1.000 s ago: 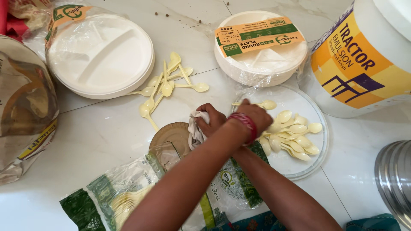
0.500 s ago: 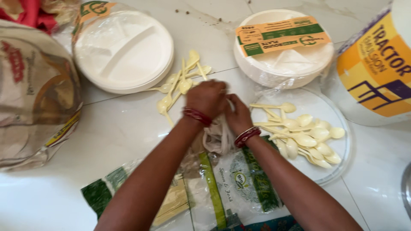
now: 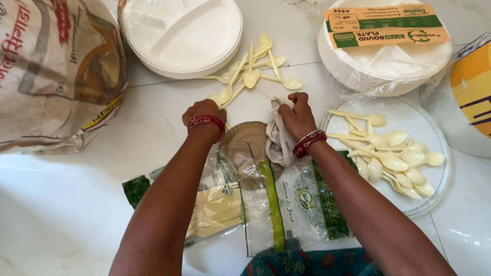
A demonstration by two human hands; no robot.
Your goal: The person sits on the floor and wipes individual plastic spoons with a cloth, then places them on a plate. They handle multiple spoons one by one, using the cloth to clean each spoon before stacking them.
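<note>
Crinkled clear plastic, printed with green bands, makes up the two flat packets nearest the person: the larger packet (image 3: 286,204) lies between the forearms, and the smaller packet (image 3: 215,204) beside it shows a stack of pale yellow cutlery through its film. Just beyond them sits a small brown paper plate (image 3: 250,135), round and matte, partly under the packets. The right hand (image 3: 296,115) closes its fingers around a soft, off-white cloth (image 3: 279,138), bunched and wrinkled, which hangs down over the plate's edge. The left hand (image 3: 204,113) rests at the plate's other side with its fingers curled under; whether they grip anything I cannot tell. Both wrists carry red bangles. To the right, a clear round tray (image 3: 434,189) holds a heap of smooth cream-coloured plastic spoons (image 3: 394,156). Further out, a loose pile of spoons (image 3: 250,76) lies straight on the white marble floor (image 3: 66,204). Beyond that stand a stack of white divided plates (image 3: 184,33) in plastic wrap and a second wrapped stack of round plates (image 3: 383,51) with a green and orange label. A printed woven sack (image 3: 51,71) bulges at the far left, and a yellow and white bucket (image 3: 473,92) stands at the right edge.
</note>
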